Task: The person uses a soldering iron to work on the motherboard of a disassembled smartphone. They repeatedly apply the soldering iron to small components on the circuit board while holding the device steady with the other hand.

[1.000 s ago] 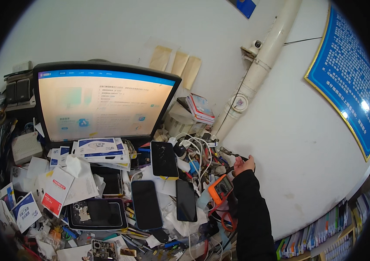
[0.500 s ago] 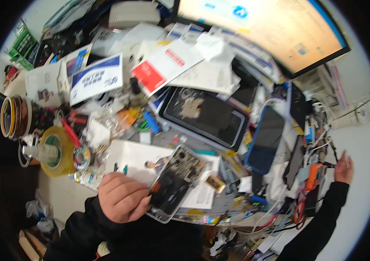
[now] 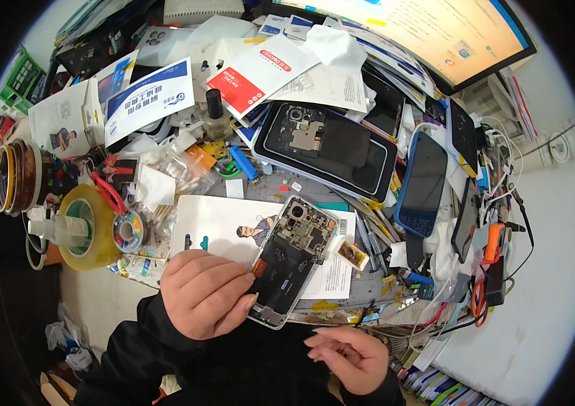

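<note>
My left hand (image 3: 207, 294) grips the lower left edge of an opened smartphone (image 3: 287, 267), thumb on top. Its inside faces up: a dark battery fills the lower middle, with a circuit board and camera parts at the upper end. The phone is tilted above a white printed card (image 3: 216, 220) and a white sheet. My right hand (image 3: 351, 355) is near the table's front edge, right of the phone and apart from it. Its fingers are half bent, thumb and forefinger apart, and nothing shows between them. A small gold-and-white part (image 3: 353, 255) lies beside the phone.
Behind lies another opened phone (image 3: 304, 139) on a larger dark device. A blue-cased phone (image 3: 423, 183) is to the right, near cables and orange-handled pliers (image 3: 494, 243). Tape rolls (image 3: 91, 254) and a pump bottle (image 3: 64, 230) stand left. Across the back are paper packets and a monitor (image 3: 429, 34).
My right hand has come from the far right side to the front edge near the phone. My left hand keeps its hold on the phone, slightly shifted right. The view has tilted a little.
</note>
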`<move>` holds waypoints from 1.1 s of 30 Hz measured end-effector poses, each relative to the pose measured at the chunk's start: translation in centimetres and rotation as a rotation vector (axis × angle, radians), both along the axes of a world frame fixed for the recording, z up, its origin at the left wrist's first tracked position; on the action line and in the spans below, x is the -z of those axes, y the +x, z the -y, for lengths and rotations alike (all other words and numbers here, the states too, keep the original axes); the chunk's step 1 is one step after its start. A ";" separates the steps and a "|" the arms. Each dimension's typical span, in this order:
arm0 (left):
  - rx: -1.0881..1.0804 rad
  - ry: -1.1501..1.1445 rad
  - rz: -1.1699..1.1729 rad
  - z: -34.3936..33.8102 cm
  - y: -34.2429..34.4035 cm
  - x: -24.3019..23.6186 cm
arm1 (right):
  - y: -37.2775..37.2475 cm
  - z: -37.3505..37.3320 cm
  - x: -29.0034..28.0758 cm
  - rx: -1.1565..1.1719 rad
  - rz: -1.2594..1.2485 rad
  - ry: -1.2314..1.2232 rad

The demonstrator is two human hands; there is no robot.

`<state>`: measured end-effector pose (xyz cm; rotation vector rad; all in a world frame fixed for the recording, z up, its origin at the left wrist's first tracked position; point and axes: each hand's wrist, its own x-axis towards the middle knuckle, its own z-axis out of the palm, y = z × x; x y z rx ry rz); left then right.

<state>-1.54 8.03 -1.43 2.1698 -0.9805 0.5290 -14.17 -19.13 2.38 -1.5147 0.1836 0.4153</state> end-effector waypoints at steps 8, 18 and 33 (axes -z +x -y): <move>-0.003 -0.040 -0.029 -0.2 0.1 0.4 | 1.3 -1.2 -0.8 0.061 -0.241 0.290; 0.067 0.030 -0.182 0.8 1.1 -2.3 | 5.0 -4.5 -0.1 0.142 -0.271 1.084; 0.115 0.087 -0.262 2.1 3.5 0.1 | 6.8 -6.8 0.8 0.292 -0.264 1.251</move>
